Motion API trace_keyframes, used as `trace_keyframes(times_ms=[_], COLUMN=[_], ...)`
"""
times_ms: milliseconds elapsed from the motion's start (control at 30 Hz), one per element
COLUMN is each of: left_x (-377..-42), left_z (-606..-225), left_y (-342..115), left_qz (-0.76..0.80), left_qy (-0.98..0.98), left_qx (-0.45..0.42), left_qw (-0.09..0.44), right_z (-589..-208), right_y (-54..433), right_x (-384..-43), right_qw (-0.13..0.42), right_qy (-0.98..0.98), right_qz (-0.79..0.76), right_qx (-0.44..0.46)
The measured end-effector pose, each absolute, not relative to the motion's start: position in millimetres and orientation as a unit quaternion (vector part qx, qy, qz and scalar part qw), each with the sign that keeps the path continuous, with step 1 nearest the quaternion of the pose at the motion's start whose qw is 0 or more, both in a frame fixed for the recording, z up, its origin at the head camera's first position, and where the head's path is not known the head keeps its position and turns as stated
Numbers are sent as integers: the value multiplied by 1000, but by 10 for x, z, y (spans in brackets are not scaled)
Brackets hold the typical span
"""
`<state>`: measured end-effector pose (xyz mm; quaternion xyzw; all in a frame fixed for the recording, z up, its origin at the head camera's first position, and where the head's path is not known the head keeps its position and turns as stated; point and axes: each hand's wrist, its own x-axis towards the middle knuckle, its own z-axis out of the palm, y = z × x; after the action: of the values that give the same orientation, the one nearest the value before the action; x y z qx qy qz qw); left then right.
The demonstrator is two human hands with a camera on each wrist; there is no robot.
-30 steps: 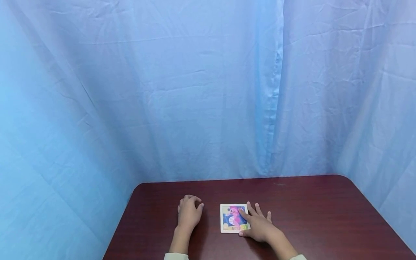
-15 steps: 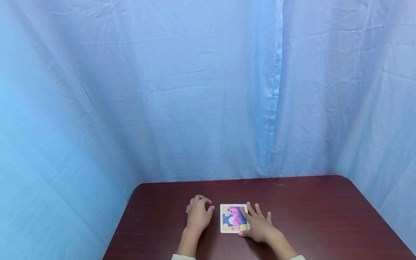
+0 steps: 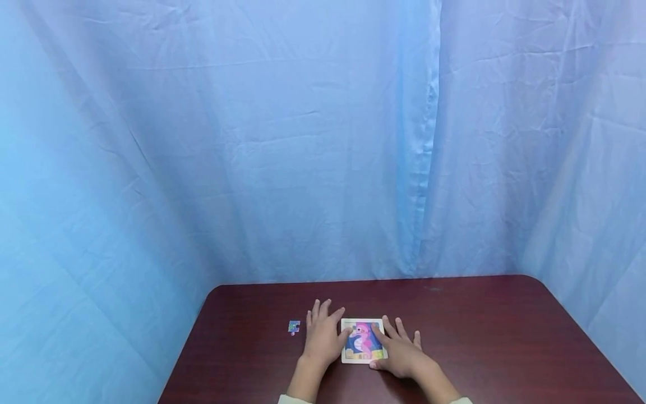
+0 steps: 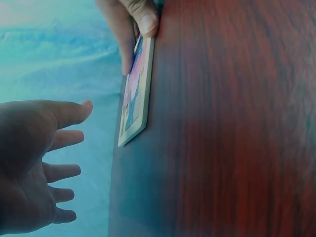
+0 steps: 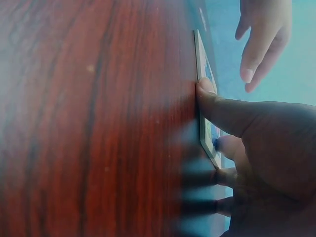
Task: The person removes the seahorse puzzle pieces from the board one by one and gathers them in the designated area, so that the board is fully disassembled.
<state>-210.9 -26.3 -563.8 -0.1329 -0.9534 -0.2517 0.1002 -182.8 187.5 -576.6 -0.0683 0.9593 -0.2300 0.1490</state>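
A square jigsaw puzzle in a pale frame, showing a pink seahorse on blue, lies flat on the dark red table. At its right side, my right hand holds it, thumb at the near edge and index finger over the picture; the right wrist view shows the thumb against the frame's rim. My left hand is spread at the puzzle's left edge, thumb tip overlapping the frame in the head view. The left wrist view shows the left hand's fingers apart, with nothing between them.
A loose blue jigsaw piece with a pink tab lies on the table left of my left hand. Blue curtains hang behind the table and along both sides.
My left hand has moved right to the puzzle and its fingers have spread. The loose piece it covered now shows. The right hand stays in place on the puzzle.
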Motion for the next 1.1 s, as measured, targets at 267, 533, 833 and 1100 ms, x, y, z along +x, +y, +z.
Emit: trace_keyframes(times_ms=[267,533,833,1100], left_x=[-2110,-2089,-2097,-2111], left_z=[-5739,-5747,-5773,-5798], left_y=[-134,-58,-14,10], left_qz=[-237,-246,-260,-274], left_qy=[-958,-957,-953,-949], left_qx=[-130,-136,-133,-126], left_qw=[93,78,83,94], right_z=[-5766,-5785,-5756,-5746], right_y=[1874,1889,1883,1870], right_x=[-1832,-1830,-1807,-1812], right_qw=[148,142,142,138], right_qy=[960,959,957,960], right_qz=[-228,-235,-242,-235], right_qx=[-70,-72,-75,-68])
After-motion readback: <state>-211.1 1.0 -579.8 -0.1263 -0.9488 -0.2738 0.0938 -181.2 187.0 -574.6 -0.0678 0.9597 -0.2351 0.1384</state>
